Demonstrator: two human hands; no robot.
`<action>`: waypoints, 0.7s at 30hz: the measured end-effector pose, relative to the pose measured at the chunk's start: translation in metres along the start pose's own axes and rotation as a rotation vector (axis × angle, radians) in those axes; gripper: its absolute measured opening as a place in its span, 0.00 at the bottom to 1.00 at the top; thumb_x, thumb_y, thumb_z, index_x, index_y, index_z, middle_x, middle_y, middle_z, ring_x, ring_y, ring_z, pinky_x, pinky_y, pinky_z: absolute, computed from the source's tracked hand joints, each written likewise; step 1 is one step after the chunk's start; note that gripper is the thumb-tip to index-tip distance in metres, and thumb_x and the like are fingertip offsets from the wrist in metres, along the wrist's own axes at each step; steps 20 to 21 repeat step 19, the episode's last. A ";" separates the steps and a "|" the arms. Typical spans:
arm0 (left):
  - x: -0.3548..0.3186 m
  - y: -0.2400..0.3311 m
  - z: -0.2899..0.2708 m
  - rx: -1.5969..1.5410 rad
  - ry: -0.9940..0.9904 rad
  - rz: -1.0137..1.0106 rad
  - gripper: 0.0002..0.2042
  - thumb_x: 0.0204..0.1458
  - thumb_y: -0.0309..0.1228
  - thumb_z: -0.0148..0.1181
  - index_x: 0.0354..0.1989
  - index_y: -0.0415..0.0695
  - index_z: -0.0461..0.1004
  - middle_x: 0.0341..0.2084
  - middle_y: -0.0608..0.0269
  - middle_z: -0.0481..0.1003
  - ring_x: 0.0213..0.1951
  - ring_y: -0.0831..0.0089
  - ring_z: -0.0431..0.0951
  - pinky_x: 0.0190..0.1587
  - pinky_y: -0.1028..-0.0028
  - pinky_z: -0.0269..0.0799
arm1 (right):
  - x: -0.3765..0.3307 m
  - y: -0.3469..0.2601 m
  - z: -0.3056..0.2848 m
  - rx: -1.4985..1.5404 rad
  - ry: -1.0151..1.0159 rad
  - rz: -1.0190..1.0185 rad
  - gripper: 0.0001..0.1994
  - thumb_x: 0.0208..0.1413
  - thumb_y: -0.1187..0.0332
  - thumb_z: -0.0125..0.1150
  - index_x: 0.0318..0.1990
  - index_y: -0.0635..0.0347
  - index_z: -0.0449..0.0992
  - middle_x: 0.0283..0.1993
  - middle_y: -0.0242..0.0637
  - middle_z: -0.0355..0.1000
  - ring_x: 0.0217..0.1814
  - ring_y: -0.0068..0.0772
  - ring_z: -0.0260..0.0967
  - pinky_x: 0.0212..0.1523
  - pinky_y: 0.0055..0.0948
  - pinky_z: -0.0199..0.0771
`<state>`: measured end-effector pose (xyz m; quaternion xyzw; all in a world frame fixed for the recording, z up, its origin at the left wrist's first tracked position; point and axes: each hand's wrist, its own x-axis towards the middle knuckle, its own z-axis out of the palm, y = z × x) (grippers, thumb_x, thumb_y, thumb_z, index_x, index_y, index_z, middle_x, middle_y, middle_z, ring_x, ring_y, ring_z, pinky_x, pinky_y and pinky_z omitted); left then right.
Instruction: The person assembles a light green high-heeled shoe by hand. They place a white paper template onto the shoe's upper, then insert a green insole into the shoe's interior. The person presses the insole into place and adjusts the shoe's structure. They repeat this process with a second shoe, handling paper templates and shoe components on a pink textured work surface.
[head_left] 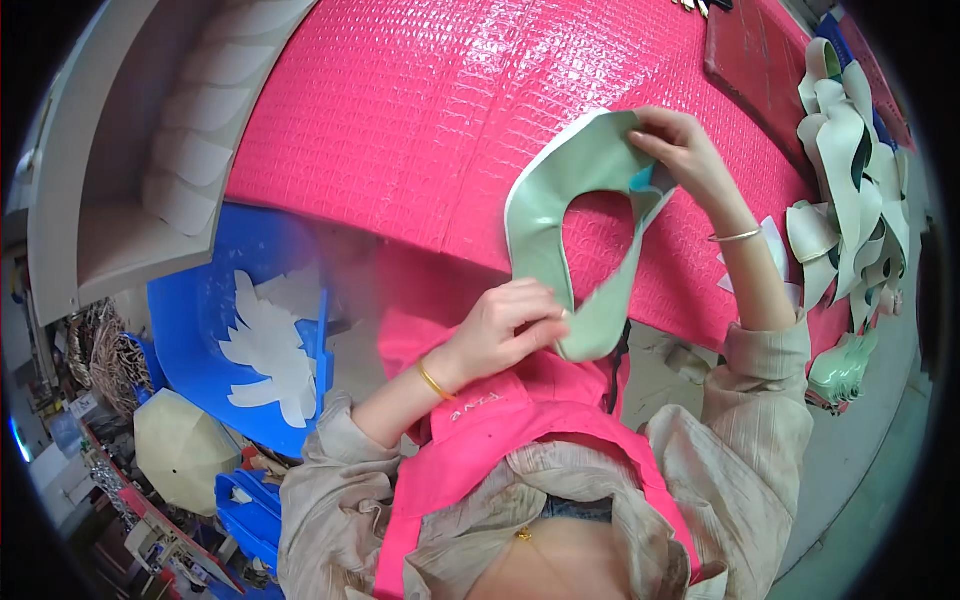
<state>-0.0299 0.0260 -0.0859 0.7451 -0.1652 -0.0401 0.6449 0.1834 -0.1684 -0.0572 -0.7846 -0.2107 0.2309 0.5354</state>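
A pale green shoe upper piece (545, 210), curved into an open loop with a white edge, hangs between my hands over the near edge of the pink table. My right hand (675, 150) pinches its far right end between thumb and fingers. A small turquoise patch shows on the piece just below those fingers. My left hand (512, 325) closes on the lower left part of the loop, close to the pink apron. The fingertips of that hand are partly hidden by its own curl.
Pink textured sheeting (400, 130) covers the table. A blue bin (190, 300) with white cut pieces (270, 350) stands at the left, below a grey box (110, 250) holding stacked white pieces. Several pale green pieces (850, 190) are heaped at the right, beside a dark red board (755, 80).
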 end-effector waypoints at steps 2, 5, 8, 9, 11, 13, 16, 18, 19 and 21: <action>0.004 0.012 0.007 0.268 0.172 0.035 0.09 0.44 0.24 0.56 0.35 0.35 0.71 0.32 0.53 0.71 0.38 0.55 0.71 0.46 0.64 0.66 | -0.001 -0.031 -0.005 -0.273 -0.076 -0.201 0.20 0.44 0.75 0.58 0.47 0.66 0.67 0.40 0.36 0.70 0.48 0.35 0.65 0.49 0.29 0.65; 0.010 0.019 0.014 0.693 0.309 -0.049 0.16 0.45 0.22 0.54 0.44 0.34 0.66 0.46 0.46 0.64 0.49 0.51 0.65 0.50 0.62 0.63 | -0.009 -0.084 0.035 -0.784 -0.139 -0.619 0.28 0.37 0.73 0.61 0.51 0.62 0.63 0.46 0.41 0.67 0.57 0.44 0.57 0.56 0.38 0.57; 0.011 0.020 0.021 0.783 0.308 -0.080 0.19 0.45 0.22 0.53 0.47 0.33 0.64 0.47 0.45 0.63 0.50 0.50 0.64 0.50 0.64 0.64 | 0.008 -0.084 0.067 -1.175 -0.368 -0.520 0.23 0.34 0.71 0.63 0.43 0.63 0.67 0.41 0.44 0.69 0.48 0.44 0.64 0.49 0.39 0.64; 0.012 0.018 0.021 0.826 0.294 -0.066 0.21 0.44 0.22 0.54 0.49 0.32 0.62 0.49 0.44 0.61 0.51 0.51 0.63 0.50 0.64 0.64 | 0.019 -0.083 0.075 -1.193 -0.491 -0.399 0.22 0.33 0.72 0.63 0.42 0.62 0.68 0.39 0.44 0.70 0.44 0.45 0.66 0.44 0.38 0.66; 0.011 0.016 0.021 0.840 0.289 -0.065 0.21 0.44 0.22 0.54 0.49 0.31 0.62 0.49 0.44 0.62 0.51 0.52 0.64 0.50 0.65 0.64 | 0.028 -0.079 0.078 -1.118 -0.611 -0.284 0.19 0.33 0.73 0.63 0.38 0.62 0.69 0.33 0.43 0.71 0.37 0.45 0.68 0.38 0.36 0.68; 0.010 0.013 0.024 0.880 0.290 -0.063 0.21 0.43 0.23 0.55 0.48 0.31 0.62 0.49 0.45 0.62 0.51 0.53 0.64 0.50 0.65 0.64 | 0.027 -0.075 0.076 -0.945 -0.626 -0.306 0.14 0.33 0.73 0.64 0.32 0.63 0.70 0.27 0.42 0.71 0.31 0.44 0.70 0.33 0.35 0.69; 0.009 0.010 0.026 0.944 0.261 -0.070 0.21 0.43 0.23 0.55 0.48 0.33 0.63 0.48 0.45 0.62 0.52 0.55 0.63 0.49 0.67 0.65 | 0.026 -0.078 0.086 -0.954 -0.609 -0.168 0.09 0.33 0.74 0.63 0.26 0.63 0.71 0.25 0.42 0.71 0.31 0.43 0.70 0.34 0.35 0.69; 0.007 0.011 0.024 0.931 0.210 -0.118 0.21 0.42 0.23 0.55 0.49 0.34 0.63 0.48 0.46 0.62 0.52 0.56 0.62 0.49 0.68 0.65 | 0.032 -0.085 0.076 -0.848 -0.865 -0.202 0.06 0.33 0.74 0.63 0.22 0.64 0.72 0.25 0.41 0.72 0.32 0.39 0.72 0.34 0.35 0.69; 0.006 0.011 0.023 0.931 0.212 -0.122 0.21 0.42 0.23 0.55 0.49 0.34 0.63 0.48 0.46 0.62 0.52 0.56 0.62 0.49 0.68 0.65 | 0.035 -0.076 0.065 -0.758 -0.984 -0.203 0.06 0.35 0.72 0.61 0.24 0.62 0.73 0.29 0.39 0.75 0.34 0.33 0.73 0.37 0.33 0.70; 0.006 0.011 0.023 0.931 0.212 -0.122 0.21 0.42 0.23 0.55 0.49 0.34 0.63 0.48 0.46 0.62 0.52 0.56 0.62 0.49 0.68 0.65 | 0.035 -0.076 0.065 -0.758 -0.984 -0.203 0.06 0.35 0.72 0.61 0.24 0.62 0.73 0.29 0.39 0.75 0.34 0.33 0.73 0.37 0.33 0.70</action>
